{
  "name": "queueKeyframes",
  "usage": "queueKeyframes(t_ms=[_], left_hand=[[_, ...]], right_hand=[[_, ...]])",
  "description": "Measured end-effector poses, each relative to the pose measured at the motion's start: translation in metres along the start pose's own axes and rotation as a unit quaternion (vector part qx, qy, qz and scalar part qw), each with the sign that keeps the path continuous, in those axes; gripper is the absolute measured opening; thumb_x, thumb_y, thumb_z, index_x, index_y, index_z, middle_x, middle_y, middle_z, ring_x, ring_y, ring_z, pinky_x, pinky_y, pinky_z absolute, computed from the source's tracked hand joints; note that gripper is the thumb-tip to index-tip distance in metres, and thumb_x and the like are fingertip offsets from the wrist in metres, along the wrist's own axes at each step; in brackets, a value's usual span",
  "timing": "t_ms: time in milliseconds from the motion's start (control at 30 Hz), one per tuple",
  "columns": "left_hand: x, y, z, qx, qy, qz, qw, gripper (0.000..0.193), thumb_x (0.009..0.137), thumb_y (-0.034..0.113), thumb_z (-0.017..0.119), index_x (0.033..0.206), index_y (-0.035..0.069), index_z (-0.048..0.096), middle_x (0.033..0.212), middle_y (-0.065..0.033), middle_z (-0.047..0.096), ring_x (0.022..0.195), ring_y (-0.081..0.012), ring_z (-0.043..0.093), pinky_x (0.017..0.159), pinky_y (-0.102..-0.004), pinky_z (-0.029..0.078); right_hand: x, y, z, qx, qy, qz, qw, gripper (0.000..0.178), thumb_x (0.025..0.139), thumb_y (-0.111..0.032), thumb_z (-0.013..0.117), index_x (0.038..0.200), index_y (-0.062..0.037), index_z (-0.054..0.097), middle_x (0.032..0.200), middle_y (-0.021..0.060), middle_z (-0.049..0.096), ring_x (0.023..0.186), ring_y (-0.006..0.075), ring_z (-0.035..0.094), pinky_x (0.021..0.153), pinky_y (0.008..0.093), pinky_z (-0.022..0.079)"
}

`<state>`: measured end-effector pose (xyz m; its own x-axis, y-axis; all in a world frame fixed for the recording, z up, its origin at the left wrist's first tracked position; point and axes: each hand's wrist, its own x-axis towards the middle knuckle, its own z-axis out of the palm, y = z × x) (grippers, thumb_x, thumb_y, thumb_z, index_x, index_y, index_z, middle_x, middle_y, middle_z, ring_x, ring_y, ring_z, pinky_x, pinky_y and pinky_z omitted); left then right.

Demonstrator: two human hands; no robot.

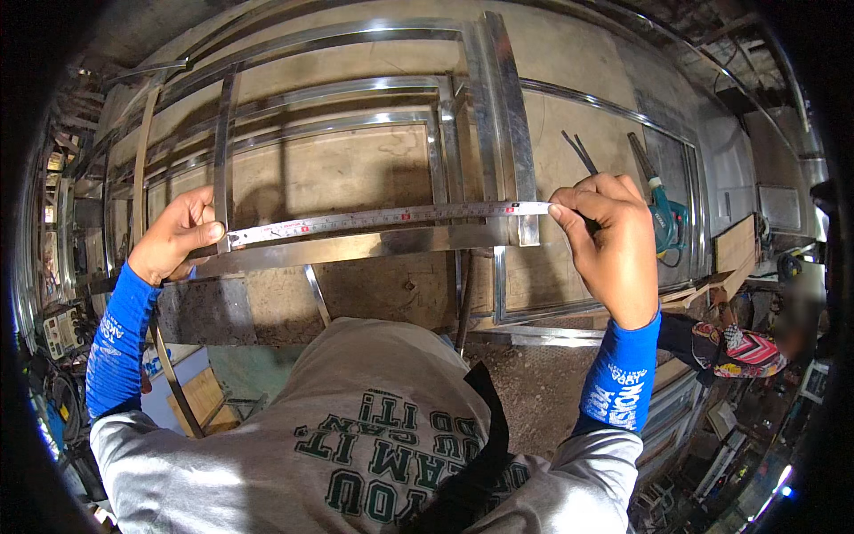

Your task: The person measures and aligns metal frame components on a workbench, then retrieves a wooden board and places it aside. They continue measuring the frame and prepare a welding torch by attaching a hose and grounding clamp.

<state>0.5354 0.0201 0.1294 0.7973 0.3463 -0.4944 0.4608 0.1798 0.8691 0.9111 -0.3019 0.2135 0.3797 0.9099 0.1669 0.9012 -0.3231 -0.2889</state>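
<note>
A white tape measure blade [356,221] is stretched almost level across a polished metal frame [382,243], close along its near tube. My left hand [182,233] is closed at the blade's left end, thumb against the frame's left upright tube [225,147]; its other fingers are partly hidden. At the opposite end, my right hand [612,236] pinches the blade between thumb and curled fingers. That hand sits just past the frame's wide right tube [511,116]. Whether the tape's case is inside the right palm cannot be seen.
More metal frames [605,111] lie on the wooden tabletop [565,258]. A teal power tool [669,222] rests at the right, near thin dark rods [578,151]. Another person in a patterned garment [738,345] is at the far right. A small wooden piece [209,400] stands at lower left.
</note>
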Motion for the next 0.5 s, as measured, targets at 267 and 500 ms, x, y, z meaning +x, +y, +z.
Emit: queueKeyframes(t_ms=[267,500], left_hand=[[-0.001,-0.025,-0.014,0.021,-0.006,0.051,0.998,0.025,0.097,0.020,0.071,0.109,0.006,0.054,0.080,0.0061,0.052,0.071,-0.0034,0.049,0.064,-0.0235,0.042],[0.009,-0.016,-0.013,0.055,-0.075,0.044,0.995,0.023,0.099,0.018,0.068,0.108,0.001,0.056,0.086,-0.0039,0.069,0.079,-0.0086,0.062,0.071,-0.0242,0.047]], right_hand=[[0.006,-0.014,0.000,-0.001,-0.023,-0.010,1.000,0.012,0.081,-0.002,0.074,0.092,0.0013,0.075,0.087,0.0192,0.067,0.085,0.0353,0.060,0.078,0.0414,0.047],[-0.007,-0.030,-0.008,0.017,-0.028,0.030,0.999,0.008,0.086,0.000,0.072,0.092,0.0066,0.071,0.085,0.0167,0.064,0.083,0.0313,0.059,0.082,0.0369,0.045]])
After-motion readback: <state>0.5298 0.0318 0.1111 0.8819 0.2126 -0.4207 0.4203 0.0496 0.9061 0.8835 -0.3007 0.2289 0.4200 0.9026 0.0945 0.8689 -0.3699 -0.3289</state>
